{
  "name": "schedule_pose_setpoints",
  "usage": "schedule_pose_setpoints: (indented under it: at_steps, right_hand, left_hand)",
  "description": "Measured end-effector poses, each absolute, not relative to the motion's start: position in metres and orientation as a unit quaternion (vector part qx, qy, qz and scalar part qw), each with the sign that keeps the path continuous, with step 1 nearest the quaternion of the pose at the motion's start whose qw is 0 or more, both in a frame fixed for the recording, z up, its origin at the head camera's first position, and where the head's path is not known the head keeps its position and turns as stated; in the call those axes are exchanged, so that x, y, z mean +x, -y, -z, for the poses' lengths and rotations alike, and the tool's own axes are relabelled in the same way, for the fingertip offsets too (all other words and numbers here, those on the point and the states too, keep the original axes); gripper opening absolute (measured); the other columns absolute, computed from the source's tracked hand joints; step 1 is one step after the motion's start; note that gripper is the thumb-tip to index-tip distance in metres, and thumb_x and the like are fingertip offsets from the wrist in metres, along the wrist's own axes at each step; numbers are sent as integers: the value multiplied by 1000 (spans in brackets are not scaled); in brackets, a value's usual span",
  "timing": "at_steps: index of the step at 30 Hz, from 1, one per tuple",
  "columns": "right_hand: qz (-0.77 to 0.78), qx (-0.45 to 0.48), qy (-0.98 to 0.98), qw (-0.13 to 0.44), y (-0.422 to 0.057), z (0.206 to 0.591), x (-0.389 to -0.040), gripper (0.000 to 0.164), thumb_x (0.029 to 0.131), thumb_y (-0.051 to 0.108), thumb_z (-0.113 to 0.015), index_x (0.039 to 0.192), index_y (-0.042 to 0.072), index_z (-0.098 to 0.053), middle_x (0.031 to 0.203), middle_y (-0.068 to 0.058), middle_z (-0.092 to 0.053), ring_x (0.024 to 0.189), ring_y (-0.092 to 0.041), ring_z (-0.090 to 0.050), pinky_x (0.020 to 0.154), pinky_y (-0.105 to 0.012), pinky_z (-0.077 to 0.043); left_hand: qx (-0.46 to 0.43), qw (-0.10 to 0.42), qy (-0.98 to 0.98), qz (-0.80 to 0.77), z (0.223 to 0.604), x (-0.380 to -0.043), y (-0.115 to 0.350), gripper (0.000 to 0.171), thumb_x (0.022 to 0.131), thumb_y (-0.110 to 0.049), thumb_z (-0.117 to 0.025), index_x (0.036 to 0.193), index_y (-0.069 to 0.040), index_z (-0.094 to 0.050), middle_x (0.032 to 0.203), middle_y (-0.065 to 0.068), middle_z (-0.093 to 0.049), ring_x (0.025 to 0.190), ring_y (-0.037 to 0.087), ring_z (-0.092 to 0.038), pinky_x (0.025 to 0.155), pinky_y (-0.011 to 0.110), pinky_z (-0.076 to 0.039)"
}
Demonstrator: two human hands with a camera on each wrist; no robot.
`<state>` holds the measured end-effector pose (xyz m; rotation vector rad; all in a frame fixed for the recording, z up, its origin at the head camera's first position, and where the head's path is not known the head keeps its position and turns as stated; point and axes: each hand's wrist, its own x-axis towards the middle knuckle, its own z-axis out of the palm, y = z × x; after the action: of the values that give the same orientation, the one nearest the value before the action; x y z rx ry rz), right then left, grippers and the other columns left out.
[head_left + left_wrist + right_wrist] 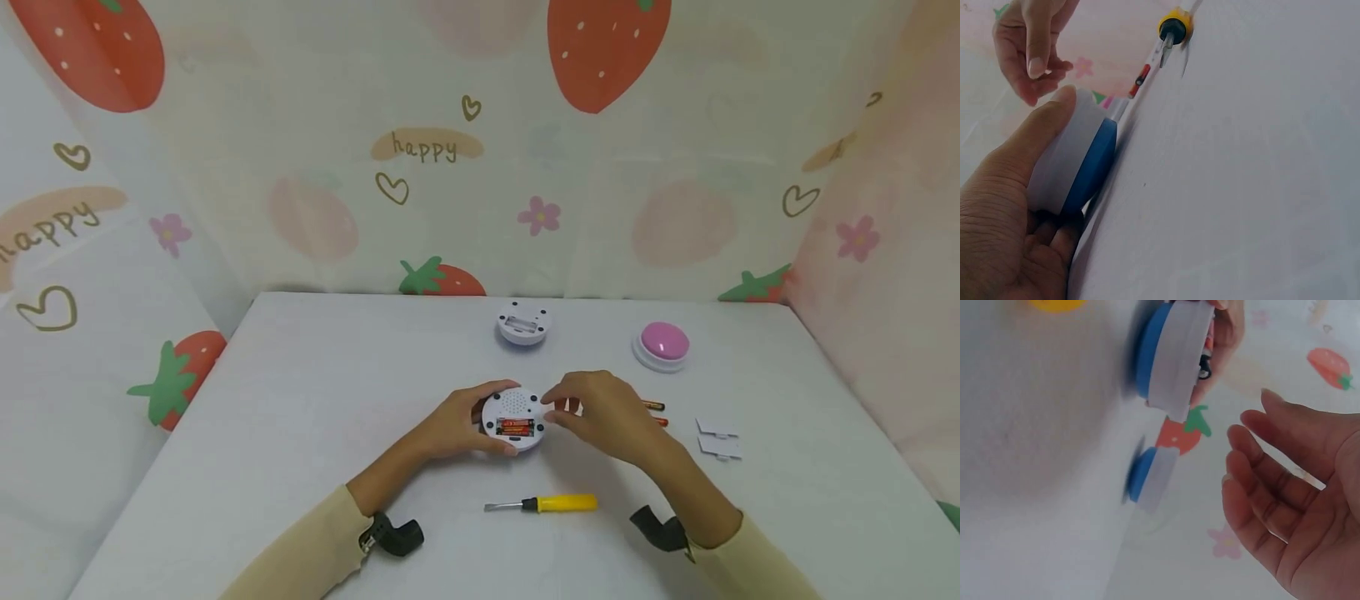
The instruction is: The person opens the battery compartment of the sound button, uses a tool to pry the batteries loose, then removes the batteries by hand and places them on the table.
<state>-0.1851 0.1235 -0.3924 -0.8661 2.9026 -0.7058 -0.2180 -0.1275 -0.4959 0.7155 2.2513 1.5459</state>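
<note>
White round device (514, 412) in the left hand (452, 425), right hand (600, 408) just beside it

From my remote station, I see the left hand gripping the device by its rim, thumb on the near edge and fingers on the far one. It is held near the middle of the white table (240, 467), underside up, with red batteries (516, 427) in its compartment. My wrist views show a blue side facing the tabletop; I cannot tell whether it touches.

The right hand holds nothing: its fingers bend loosely, with a gap between them and the device in the right wrist view.

Nearer me lies a yellow-handled screwdriver (543, 503). Two loose batteries (655, 406) show partly behind the right hand, and two white covers (720, 448) lie farther right. Toward the back I have a second white device (523, 335), underside up, and a pink-topped one (664, 342).
</note>
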Motion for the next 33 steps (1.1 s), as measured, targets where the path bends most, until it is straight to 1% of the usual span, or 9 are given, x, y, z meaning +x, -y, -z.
schedule_pose_setpoints:
  at_steps: [4, 9, 13, 15, 21, 24, 28, 33]
  right_hand:
    - [235, -281, -930, 27, -120, 400, -192, 22, 86, 18, -83, 108, 15, -80, 81, 12, -65, 75, -11, -56, 60, -23, -49]
    - [232, -285, -930, 27, -117, 409, -194, 20, 86, 18, -83, 106, 17, -81, 81, 12, -65, 76, -13, -57, 62, -24, -49]
    - [216, -300, -929, 26, -114, 414, -194, 19, 86, 18, -83, 105, 20, -82, 88, 11, -68, 79, -11, -59, 68, -25, -51]
    - [201, -310, -929, 24, -111, 417, -194, 19, 86, 18, -83, 105, 20, -82, 92, 9, -70, 81, -10, -60, 71, -26, -52]
    - [160, -312, -937, 16, -105, 417, -191, 19, 86, 17, -83, 105, 17, -82, 91, 7, -69, 79, -9, -60, 71, -23, -53]
    - [143, -313, -939, 12, -103, 416, -189, 18, 87, 19, -83, 104, 18, -83, 95, 5, -71, 82, -10, -62, 74, -22, -56]
    - [132, -326, -936, 0, -102, 416, -188, 17, 87, 19, -82, 104, 18, -82, 101, 3, -73, 91, -14, -66, 82, -29, -59]
    - [127, -334, -934, -8, -103, 416, -188, 16, 88, 18, -81, 104, 19, -81, 105, 1, -74, 100, -18, -69, 88, -35, -59]
  left_hand:
    - [254, 155, -786, -542, 498, -218, 129, 93, 74, -10, -92, 154, -15, -44, 152, 2, -49, 127, 14, -55, 106, 22, -46]
    - [260, 153, -785, -542, 499, -218, 130, 91, 74, -17, -93, 152, -22, -46, 149, -2, -51, 125, 11, -57, 104, 22, -47]
    - [268, 145, -788, -536, 498, -218, 131, 91, 74, -22, -94, 152, -22, -47, 147, -3, -53, 123, 10, -57, 104, 23, -47]
    - [268, 144, -788, -535, 498, -219, 131, 91, 73, -22, -94, 152, -21, -47, 147, -4, -53, 123, 10, -57, 104, 24, -47]
    - [271, 144, -788, -533, 497, -218, 131, 92, 73, -23, -94, 152, -19, -47, 147, -3, -53, 121, 10, -57, 104, 23, -47]
    - [272, 143, -789, -531, 498, -218, 132, 92, 73, -23, -94, 152, -21, -47, 146, -4, -54, 120, 10, -58, 102, 22, -48]
    - [274, 140, -789, -532, 498, -218, 132, 90, 73, -22, -94, 151, -23, -48, 144, -4, -55, 118, 10, -58, 101, 22, -48]
    - [273, 141, -790, -531, 498, -218, 132, 90, 74, -24, -93, 151, -22, -47, 145, -4, -54, 120, 10, -58, 103, 23, -47]
